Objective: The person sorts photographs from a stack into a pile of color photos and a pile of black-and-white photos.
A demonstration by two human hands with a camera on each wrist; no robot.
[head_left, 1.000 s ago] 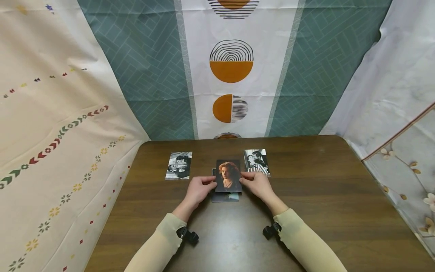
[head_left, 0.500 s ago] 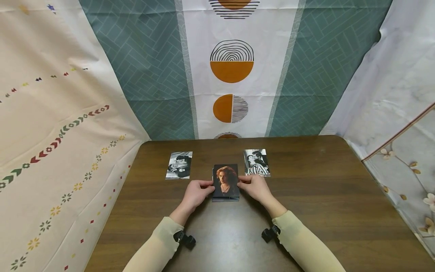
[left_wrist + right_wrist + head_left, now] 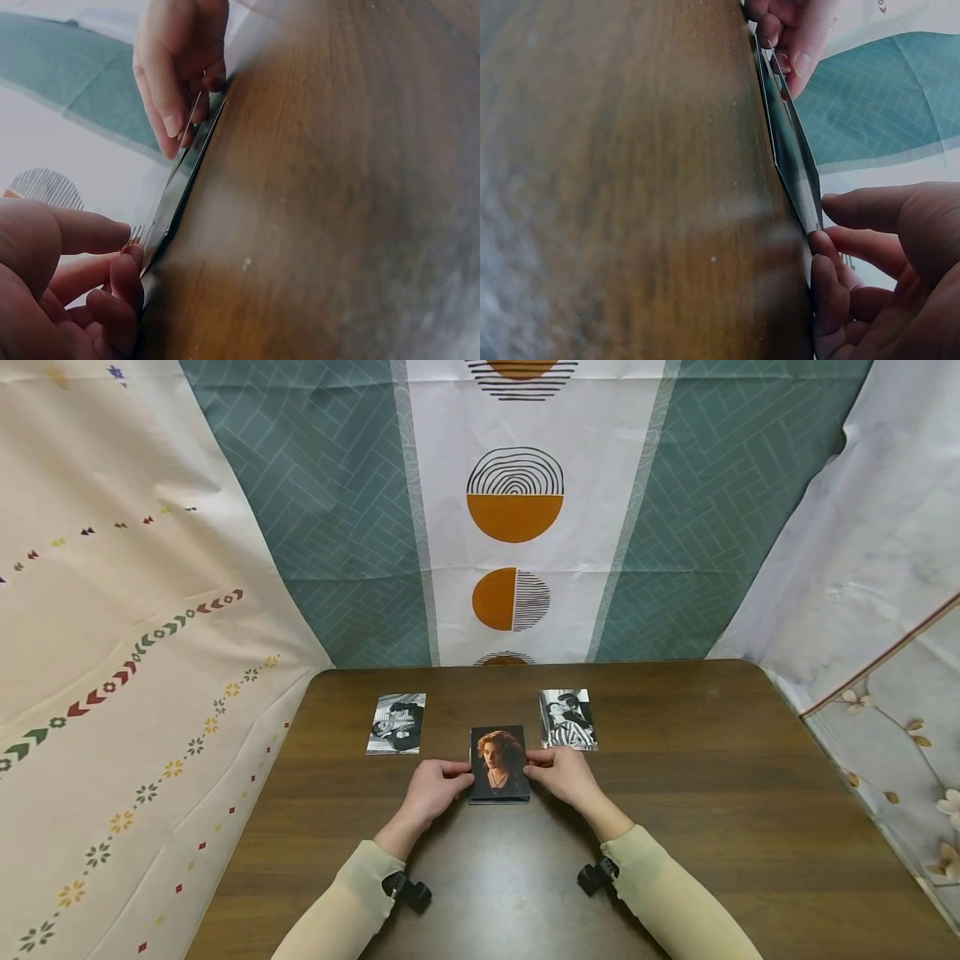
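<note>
Portrait photo: we saw the colour photo (image 3: 498, 764), a person with reddish hair on a dark ground, near the middle of the desk (image 3: 690, 810), between the two hands.
Lower sheet: a dark, flat sheet (image 3: 499, 802) lay beneath it on the wood, showing as a thin strip along the near edge; in both wrist views we saw a narrow gap between the two.
Left hand: the left hand (image 3: 432, 791) pinched the photo's left edge between thumb and fingers (image 3: 94, 234).
Right hand: the right hand (image 3: 567, 774) pinched the right edge the same way, its fingers (image 3: 866, 208) drawn in narrow.
Left black-and-white photo: we found one print (image 3: 396, 724) lying flat beyond the left hand, apart from the middle photo.
Right black-and-white photo: another print (image 3: 567, 720) lay just beyond the right hand.
Sleeves: pale yellow sleeves (image 3: 667, 889) covered both forearms, and we noticed a small black camera (image 3: 408, 891) at each wrist.
Backdrop: behind the desk hung a green and white cloth (image 3: 514, 518) with orange circles.
</note>
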